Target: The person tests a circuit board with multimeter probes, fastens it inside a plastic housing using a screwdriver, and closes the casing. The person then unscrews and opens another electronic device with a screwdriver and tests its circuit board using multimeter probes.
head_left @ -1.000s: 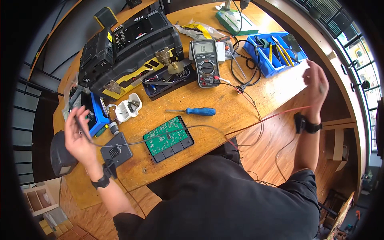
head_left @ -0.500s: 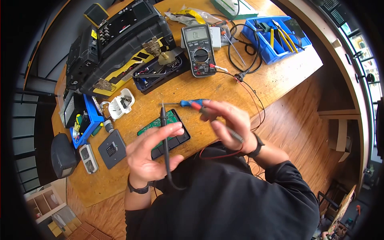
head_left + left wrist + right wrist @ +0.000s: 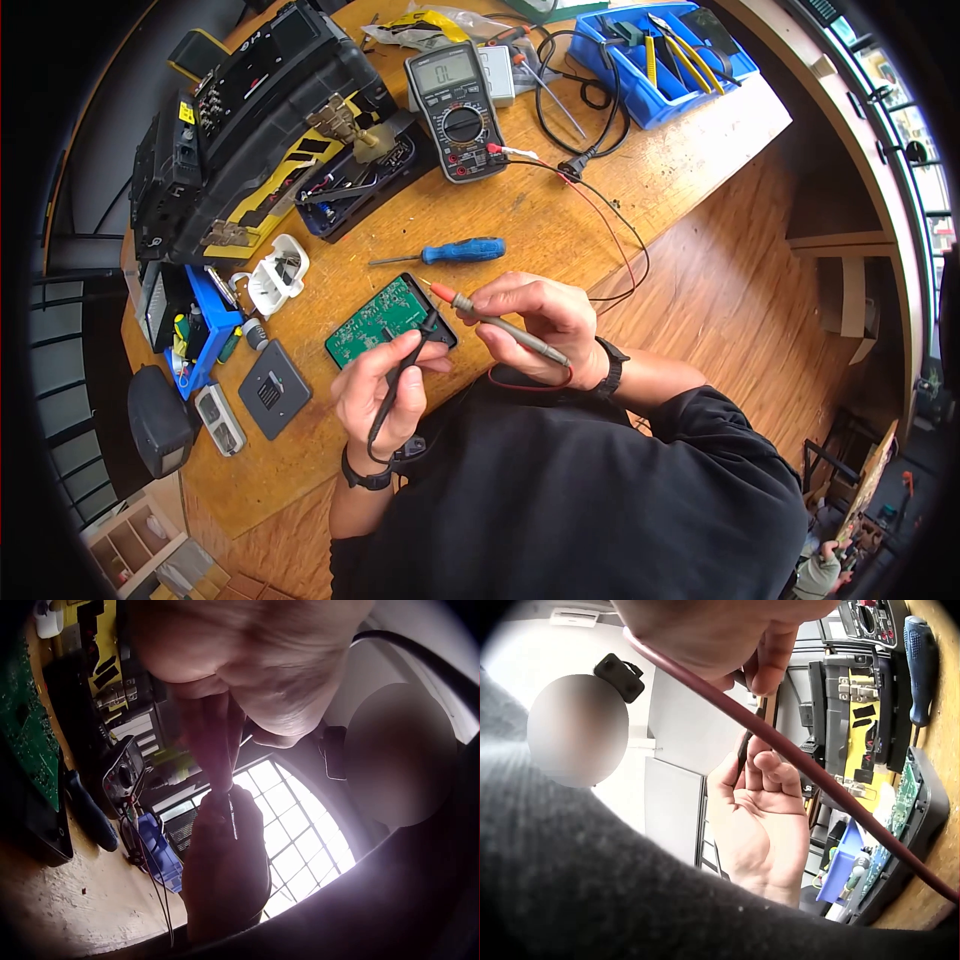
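In the head view the left hand (image 3: 385, 395) pinches a black probe (image 3: 402, 372) between thumb and fingers, over the lower edge of a green circuit board (image 3: 376, 320) in a black housing. Beside it the right hand (image 3: 540, 325) grips a grey probe (image 3: 515, 333) with a red collar; its metal tip points up and left, near the board's upper right corner. Whether either tip touches anything, I cannot tell. The multimeter (image 3: 462, 125) reads OL, with leads plugged in. The right wrist view shows the red lead (image 3: 810, 766) crossing in front of the left hand (image 3: 754, 825).
A blue screwdriver (image 3: 463, 251) lies above the board. Left of the board are a dark plate (image 3: 274, 390), a white holder (image 3: 276, 275) and a blue bin (image 3: 213, 328). A large black and yellow case (image 3: 270, 120) stands behind; a blue tool tray (image 3: 640, 90) is at the back right.
Both hands have come together in front of the body from wide apart. The left hand's spread fingers have closed round the black probe, and the right hand has brought the grey probe close to it.
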A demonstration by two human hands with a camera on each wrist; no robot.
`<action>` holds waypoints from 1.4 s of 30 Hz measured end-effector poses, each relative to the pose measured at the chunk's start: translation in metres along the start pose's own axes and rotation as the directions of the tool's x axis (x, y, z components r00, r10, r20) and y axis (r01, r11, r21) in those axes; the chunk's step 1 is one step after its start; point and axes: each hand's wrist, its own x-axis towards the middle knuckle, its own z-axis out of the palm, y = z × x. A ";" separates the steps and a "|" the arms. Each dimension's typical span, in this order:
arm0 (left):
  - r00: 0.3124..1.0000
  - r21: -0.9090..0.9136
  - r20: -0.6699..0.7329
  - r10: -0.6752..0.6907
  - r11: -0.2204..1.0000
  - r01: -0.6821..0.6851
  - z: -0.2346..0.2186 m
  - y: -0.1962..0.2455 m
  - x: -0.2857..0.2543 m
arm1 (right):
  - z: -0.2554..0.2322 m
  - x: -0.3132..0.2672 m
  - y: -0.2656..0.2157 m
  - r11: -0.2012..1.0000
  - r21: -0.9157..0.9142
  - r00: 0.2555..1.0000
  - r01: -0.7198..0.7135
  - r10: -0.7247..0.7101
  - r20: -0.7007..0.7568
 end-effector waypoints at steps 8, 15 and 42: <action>0.989 0.076 -0.003 0.149 0.986 -0.148 -0.002 0.000 0.003 | 0.000 0.009 -0.005 0.995 -0.047 0.991 0.093 -0.088 0.098; 0.993 0.164 -0.024 0.120 0.980 -0.114 0.005 0.009 0.012 | 0.004 0.000 0.003 1.000 -0.012 0.999 0.027 -0.027 0.044; 0.987 0.231 -0.023 0.161 0.961 -0.151 -0.009 0.007 0.013 | 0.006 0.002 0.001 0.994 -0.088 0.993 0.062 -0.053 0.105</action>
